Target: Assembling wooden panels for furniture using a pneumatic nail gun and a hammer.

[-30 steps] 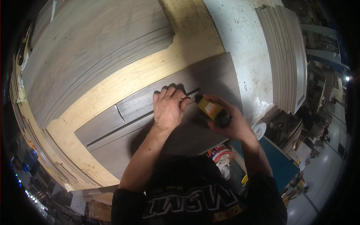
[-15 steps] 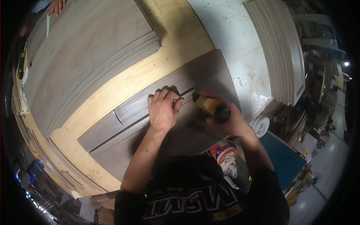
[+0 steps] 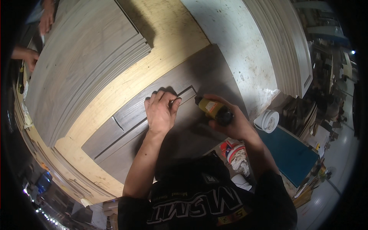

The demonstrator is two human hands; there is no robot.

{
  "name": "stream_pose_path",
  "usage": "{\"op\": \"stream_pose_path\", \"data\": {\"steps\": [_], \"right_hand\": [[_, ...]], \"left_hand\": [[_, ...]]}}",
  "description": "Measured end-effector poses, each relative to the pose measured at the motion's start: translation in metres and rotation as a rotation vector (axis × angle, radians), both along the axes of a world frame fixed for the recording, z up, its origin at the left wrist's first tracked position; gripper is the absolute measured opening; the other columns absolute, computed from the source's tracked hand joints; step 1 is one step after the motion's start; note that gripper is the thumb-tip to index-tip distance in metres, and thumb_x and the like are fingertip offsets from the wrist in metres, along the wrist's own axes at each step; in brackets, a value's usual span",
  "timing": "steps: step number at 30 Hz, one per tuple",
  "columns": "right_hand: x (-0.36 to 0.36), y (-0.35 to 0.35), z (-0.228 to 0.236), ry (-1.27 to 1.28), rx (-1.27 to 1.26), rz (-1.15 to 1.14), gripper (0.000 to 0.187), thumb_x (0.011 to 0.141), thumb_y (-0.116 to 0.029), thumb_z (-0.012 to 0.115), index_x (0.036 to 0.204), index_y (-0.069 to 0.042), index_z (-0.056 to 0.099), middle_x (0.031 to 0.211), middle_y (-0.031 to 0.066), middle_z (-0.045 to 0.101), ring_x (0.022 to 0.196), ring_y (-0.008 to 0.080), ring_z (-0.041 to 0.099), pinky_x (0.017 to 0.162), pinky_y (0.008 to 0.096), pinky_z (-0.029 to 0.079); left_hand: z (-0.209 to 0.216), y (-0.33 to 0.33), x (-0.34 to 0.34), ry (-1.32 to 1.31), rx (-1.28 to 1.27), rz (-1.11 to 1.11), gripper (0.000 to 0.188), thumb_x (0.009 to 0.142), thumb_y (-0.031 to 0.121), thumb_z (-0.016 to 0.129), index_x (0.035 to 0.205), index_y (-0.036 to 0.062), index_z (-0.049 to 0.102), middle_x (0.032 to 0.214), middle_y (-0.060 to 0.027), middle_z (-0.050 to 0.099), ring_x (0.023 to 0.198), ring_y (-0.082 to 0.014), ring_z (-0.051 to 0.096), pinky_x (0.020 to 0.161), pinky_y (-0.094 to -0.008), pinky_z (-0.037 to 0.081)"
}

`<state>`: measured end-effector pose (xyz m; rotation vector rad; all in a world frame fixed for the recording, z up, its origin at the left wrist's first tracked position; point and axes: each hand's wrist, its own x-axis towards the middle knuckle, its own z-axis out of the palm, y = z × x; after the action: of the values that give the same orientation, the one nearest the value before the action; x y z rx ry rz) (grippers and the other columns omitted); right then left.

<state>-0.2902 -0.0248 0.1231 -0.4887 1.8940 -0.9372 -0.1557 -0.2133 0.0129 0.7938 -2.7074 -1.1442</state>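
- Right hand [image 3: 233,119] is grasping yellow-and-black tool [image 3: 215,109] over grey-brown board [image 3: 182,124]
- Dark line [image 3: 122,140] is now showing bent end beside tool
- Left hand [image 3: 161,115]: fingers [image 3: 153,98] are curling at line, grasp unclear
- Co-worker's hands [image 3: 46,20] are entering further, apart from board

Diagonally before us runs a pale yellow wooden bench [image 3: 178,40], its exposed top marked and shadowed in places. On its near side we see a grey-brown panel [image 3: 186,117] lying flat, scored by a long dark line that turns a corner toward the right end. At upper left, we find a stack of grey-brown boards [image 3: 88,65] on the same top, stepped edges facing us, with a strip of yellow wood between stack and panel. Past the bench's right side, we look onto a whitish, stained surface [image 3: 237,46], bearing a second stack of panels [image 3: 281,46].
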Motion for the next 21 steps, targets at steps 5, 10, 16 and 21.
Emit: {"op": "stream_pose_path", "data": {"steps": [5, 10, 16, 21], "right_hand": [[0.002, -0.004, -0.001, 0.067, 0.008, 0.036, 0.069, 0.080, -0.009, 0.076, 0.144, -0.020, 0.053, 0.113, 0.0184, 0.071, 0.107, 0.0222, 0.069, 0.093, 0.0358, 0.052], [0.001, -0.007, 0.006, 0.039, 0.040, 0.026, 0.069, 0.079, -0.006, 0.073, 0.144, -0.015, 0.053, 0.121, 0.0148, 0.068, 0.113, 0.0195, 0.064, 0.098, 0.0337, 0.048], [0.004, 0.005, 0.003, 0.036, -0.028, -0.051, 0.067, 0.081, -0.009, 0.073, 0.144, -0.016, 0.053, 0.115, 0.0144, 0.070, 0.105, 0.0169, 0.066, 0.093, 0.0321, 0.051], [0.014, 0.048, 0.022, -0.132, -0.199, -0.307, 0.065, 0.083, -0.007, 0.076, 0.144, -0.011, 0.054, 0.129, 0.0081, 0.064, 0.118, 0.0133, 0.057, 0.102, 0.0295, 0.044]], "left_hand": [[0.001, -0.002, 0.001, 0.007, -0.016, 0.001, 0.014, 0.084, 0.023, 0.079, 0.090, 0.0137, 0.070, 0.090, -0.0011, 0.066, 0.090, -0.0252, 0.061, 0.081, -0.0397, 0.039], [0.003, -0.002, 0.000, 0.029, 0.000, 0.003, 0.014, 0.084, 0.022, 0.079, 0.089, 0.0127, 0.069, 0.089, -0.0020, 0.066, 0.089, -0.0254, 0.061, 0.082, -0.0402, 0.040], [0.004, 0.001, 0.000, -0.032, -0.033, -0.016, 0.016, 0.084, 0.023, 0.078, 0.090, 0.0123, 0.069, 0.090, -0.0023, 0.066, 0.090, -0.0262, 0.062, 0.083, -0.0407, 0.041], [0.010, 0.031, 0.013, 0.032, -0.256, -0.062, 0.030, 0.086, 0.023, 0.077, 0.111, 0.0121, 0.067, 0.115, -0.0072, 0.063, 0.106, -0.0295, 0.057, 0.091, -0.0460, 0.041]]}}
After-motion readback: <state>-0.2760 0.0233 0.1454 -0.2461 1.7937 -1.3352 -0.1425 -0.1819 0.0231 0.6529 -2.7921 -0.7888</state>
